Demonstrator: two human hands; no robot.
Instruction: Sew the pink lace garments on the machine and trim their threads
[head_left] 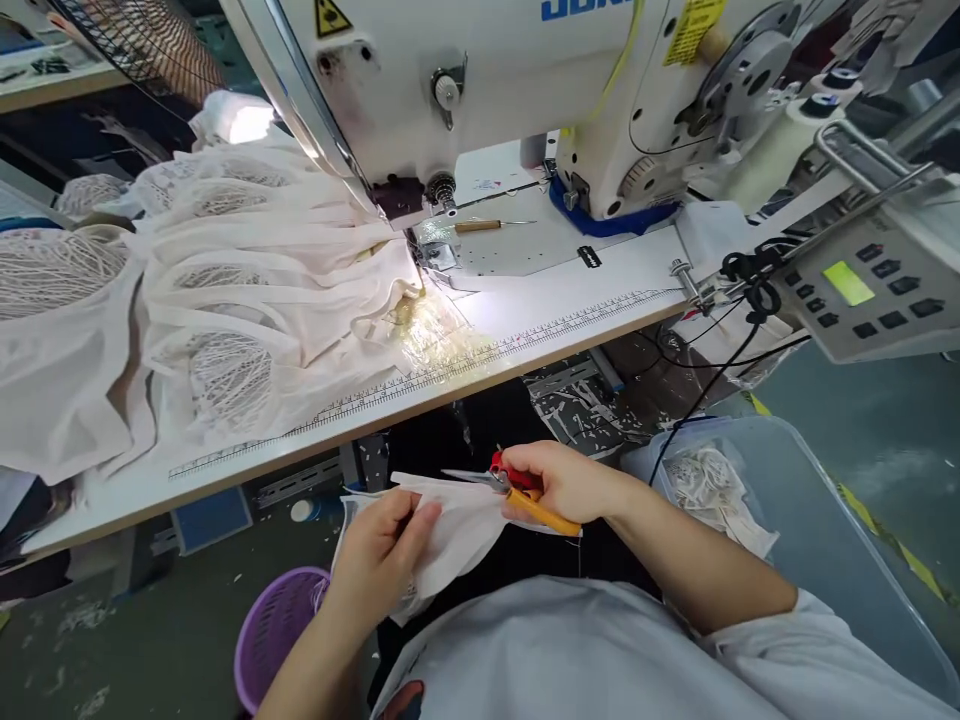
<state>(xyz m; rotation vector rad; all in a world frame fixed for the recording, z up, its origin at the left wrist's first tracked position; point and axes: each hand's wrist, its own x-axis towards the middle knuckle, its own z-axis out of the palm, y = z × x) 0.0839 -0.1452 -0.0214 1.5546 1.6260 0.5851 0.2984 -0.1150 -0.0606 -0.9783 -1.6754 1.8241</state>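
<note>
While both hands (465, 510) grip, fabric (457, 530), snips (517, 490)

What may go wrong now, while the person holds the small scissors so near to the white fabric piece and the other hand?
1. The thread snips in the right hand point toward the left hand, which grips the white fabric piece; a slip might nick a finger.
2. The blades lie on the fabric, so they might cut the cloth itself.
3. The pile of garments reaches the table edge and might slide off.

Cut-off blue letters "JUK" and a yellow warning triangle on the sewing machine (480, 90).
</note>
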